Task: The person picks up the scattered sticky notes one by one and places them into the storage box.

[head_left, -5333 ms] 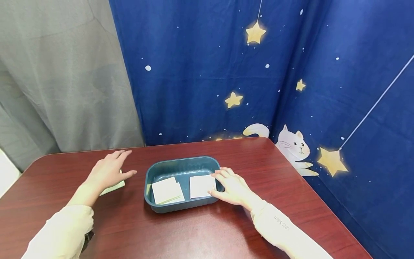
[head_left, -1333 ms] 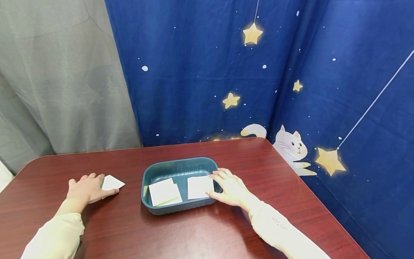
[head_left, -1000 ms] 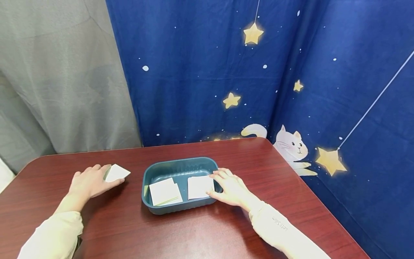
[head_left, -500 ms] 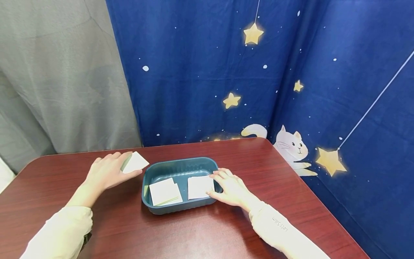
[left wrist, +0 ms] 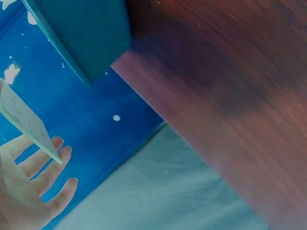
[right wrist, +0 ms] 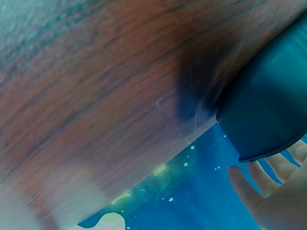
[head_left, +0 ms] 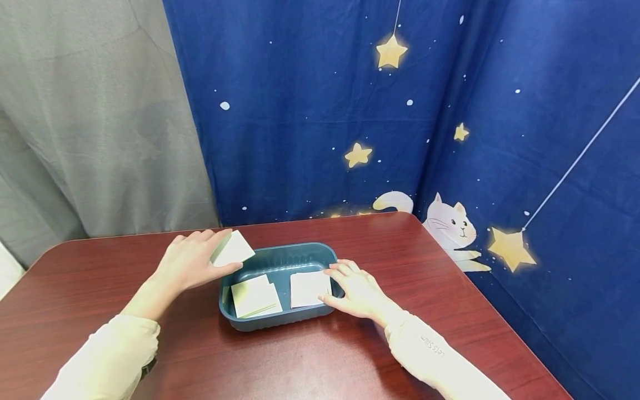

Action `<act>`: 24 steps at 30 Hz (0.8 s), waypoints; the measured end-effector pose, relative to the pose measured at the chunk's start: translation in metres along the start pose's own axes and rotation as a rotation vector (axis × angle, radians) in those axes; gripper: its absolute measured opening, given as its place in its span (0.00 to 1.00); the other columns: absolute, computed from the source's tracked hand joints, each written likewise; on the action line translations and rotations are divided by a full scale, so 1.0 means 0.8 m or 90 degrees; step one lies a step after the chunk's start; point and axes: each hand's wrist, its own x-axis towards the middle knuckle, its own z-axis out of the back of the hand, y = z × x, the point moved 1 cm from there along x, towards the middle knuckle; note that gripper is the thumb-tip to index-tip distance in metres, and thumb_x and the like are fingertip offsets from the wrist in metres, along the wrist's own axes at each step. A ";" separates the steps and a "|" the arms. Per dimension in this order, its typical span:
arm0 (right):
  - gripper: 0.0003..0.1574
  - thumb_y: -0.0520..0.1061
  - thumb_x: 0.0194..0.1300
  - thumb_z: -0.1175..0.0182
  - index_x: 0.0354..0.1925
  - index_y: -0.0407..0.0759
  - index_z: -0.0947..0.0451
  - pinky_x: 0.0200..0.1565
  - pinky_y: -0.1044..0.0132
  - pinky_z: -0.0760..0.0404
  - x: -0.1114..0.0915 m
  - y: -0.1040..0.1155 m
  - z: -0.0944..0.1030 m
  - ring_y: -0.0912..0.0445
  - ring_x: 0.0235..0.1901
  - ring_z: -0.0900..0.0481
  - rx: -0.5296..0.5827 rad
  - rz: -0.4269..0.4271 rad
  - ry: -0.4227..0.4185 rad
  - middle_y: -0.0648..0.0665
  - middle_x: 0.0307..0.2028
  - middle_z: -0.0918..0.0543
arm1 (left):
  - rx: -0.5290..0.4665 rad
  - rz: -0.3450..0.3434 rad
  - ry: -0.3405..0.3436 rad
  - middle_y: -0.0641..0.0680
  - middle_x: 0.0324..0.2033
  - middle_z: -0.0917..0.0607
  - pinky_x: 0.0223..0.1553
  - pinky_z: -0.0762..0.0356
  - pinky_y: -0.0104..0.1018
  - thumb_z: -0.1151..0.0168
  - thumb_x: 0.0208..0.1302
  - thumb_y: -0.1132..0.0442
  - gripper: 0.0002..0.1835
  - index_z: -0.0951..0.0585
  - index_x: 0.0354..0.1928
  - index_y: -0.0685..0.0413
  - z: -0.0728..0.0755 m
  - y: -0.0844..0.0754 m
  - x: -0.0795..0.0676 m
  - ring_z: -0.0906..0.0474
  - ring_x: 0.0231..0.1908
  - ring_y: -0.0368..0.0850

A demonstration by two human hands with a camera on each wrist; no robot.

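My left hand pinches a square white note card with a pale green edge between thumb and fingers. It holds the card tilted over the back left corner of a dark teal plastic basket. Small printed marks show on one face of the card in the left wrist view. My right hand rests at the basket's right rim, its fingers reaching over the edge, loosely extended. Inside the basket lie two groups of similar square cards: a left pile with green edges and a right pile.
The basket stands on a reddish-brown wooden table. Behind the table hang a grey curtain and a blue curtain with stars and a cat.
My left hand reached down on the left of the table, took hold of the card there, then carried it up and right to the basket's back left corner. My right hand stayed at the rim.
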 end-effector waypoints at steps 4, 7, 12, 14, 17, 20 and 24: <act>0.38 0.69 0.56 0.47 0.58 0.49 0.28 0.50 0.47 0.30 0.000 0.000 0.000 0.52 0.61 0.40 -0.003 -0.002 0.001 0.47 0.57 0.29 | 0.002 -0.015 0.001 0.59 0.42 0.21 0.40 0.32 0.54 0.46 0.48 0.28 0.43 0.28 0.59 0.52 0.001 -0.011 0.003 0.26 0.41 0.55; 0.38 0.69 0.56 0.47 0.58 0.49 0.29 0.50 0.47 0.31 -0.001 0.000 0.001 0.52 0.61 0.41 -0.004 -0.003 0.003 0.47 0.57 0.29 | 0.002 -0.021 0.006 0.58 0.42 0.21 0.40 0.32 0.53 0.47 0.47 0.28 0.44 0.28 0.59 0.51 0.001 -0.016 0.005 0.26 0.41 0.54; 0.38 0.69 0.56 0.47 0.58 0.49 0.29 0.51 0.47 0.31 -0.001 0.001 0.002 0.52 0.61 0.41 -0.005 -0.004 0.004 0.47 0.57 0.29 | 0.005 -0.034 0.007 0.58 0.43 0.21 0.39 0.32 0.53 0.46 0.47 0.27 0.44 0.28 0.59 0.52 0.002 -0.025 0.007 0.26 0.41 0.54; 0.38 0.69 0.56 0.48 0.58 0.50 0.29 0.51 0.48 0.31 -0.001 0.001 0.002 0.52 0.61 0.41 -0.008 -0.005 0.004 0.47 0.57 0.29 | 0.005 -0.040 0.006 0.57 0.42 0.20 0.38 0.32 0.52 0.45 0.47 0.28 0.44 0.27 0.59 0.52 0.002 -0.028 0.007 0.26 0.41 0.54; 0.38 0.69 0.56 0.47 0.58 0.50 0.29 0.51 0.48 0.31 -0.001 0.001 0.002 0.52 0.61 0.41 -0.009 -0.006 0.004 0.47 0.57 0.29 | 0.006 -0.050 0.004 0.57 0.41 0.20 0.37 0.32 0.51 0.44 0.46 0.29 0.43 0.27 0.58 0.51 0.001 -0.032 0.007 0.25 0.40 0.53; 0.38 0.68 0.56 0.47 0.57 0.49 0.28 0.50 0.47 0.31 -0.001 0.001 0.002 0.52 0.60 0.40 -0.006 -0.004 0.000 0.47 0.57 0.29 | 0.005 -0.057 0.005 0.56 0.40 0.20 0.35 0.32 0.50 0.42 0.46 0.30 0.42 0.27 0.58 0.51 -0.002 -0.036 0.007 0.25 0.40 0.53; 0.38 0.68 0.55 0.46 0.57 0.49 0.28 0.50 0.47 0.30 -0.001 0.001 0.002 0.52 0.60 0.40 -0.007 -0.003 -0.002 0.47 0.57 0.29 | 0.007 -0.064 0.008 0.55 0.39 0.20 0.35 0.33 0.48 0.41 0.46 0.31 0.41 0.26 0.57 0.51 -0.005 -0.041 0.005 0.25 0.39 0.52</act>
